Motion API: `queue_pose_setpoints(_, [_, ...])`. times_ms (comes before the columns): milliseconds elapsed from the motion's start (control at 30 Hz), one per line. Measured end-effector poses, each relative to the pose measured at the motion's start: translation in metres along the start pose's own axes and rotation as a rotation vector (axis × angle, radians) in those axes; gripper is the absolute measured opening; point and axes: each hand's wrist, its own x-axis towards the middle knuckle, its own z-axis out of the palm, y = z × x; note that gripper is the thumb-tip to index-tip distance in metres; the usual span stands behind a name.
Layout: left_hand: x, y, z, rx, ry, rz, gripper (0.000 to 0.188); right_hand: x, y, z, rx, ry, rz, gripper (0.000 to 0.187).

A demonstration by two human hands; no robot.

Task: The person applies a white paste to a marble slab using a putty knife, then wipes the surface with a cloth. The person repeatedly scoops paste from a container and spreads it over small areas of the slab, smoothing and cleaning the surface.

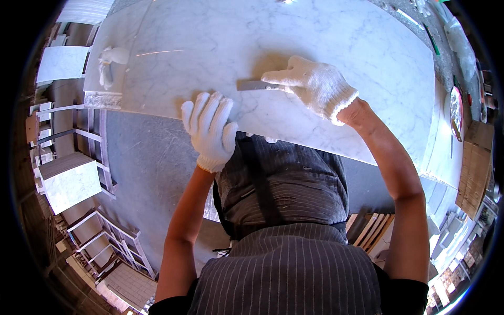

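Grey strip (pixel 252 85) held in right hand (pixel 315 86), over marble slab (pixel 210 73), toward near edge. Left hand's (pixel 209 131) fingers slightly spread at near edge. Strip best kept flat, lightly and evenly pressed.

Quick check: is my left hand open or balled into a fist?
Open: the left hand has its gloved fingers extended at the near edge of the pale veined slab, thumb apart.
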Motion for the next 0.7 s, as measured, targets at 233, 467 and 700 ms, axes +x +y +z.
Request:
queue_pose_setpoints(233, [-0.005, -0.003, 0.006, 0.005, 0.084, -0.016, 0.036, -0.011, 0.000, 0.002, -0.091, 0.053, -0.216, 0.037])
queue_pose_setpoints(467, [-0.002, 0.000, 0.000, 0.028, 0.005, 0.000, 0.038, -0.020, -0.004, 0.007, -0.081, 0.011, -0.183, 0.036])
queue_pose_setpoints(700, [-0.001, -0.001, 0.003, 0.018, 0.047, -0.028, 0.031, -0.031, -0.001, 0.003, -0.178, 0.170, -0.060, 0.032])
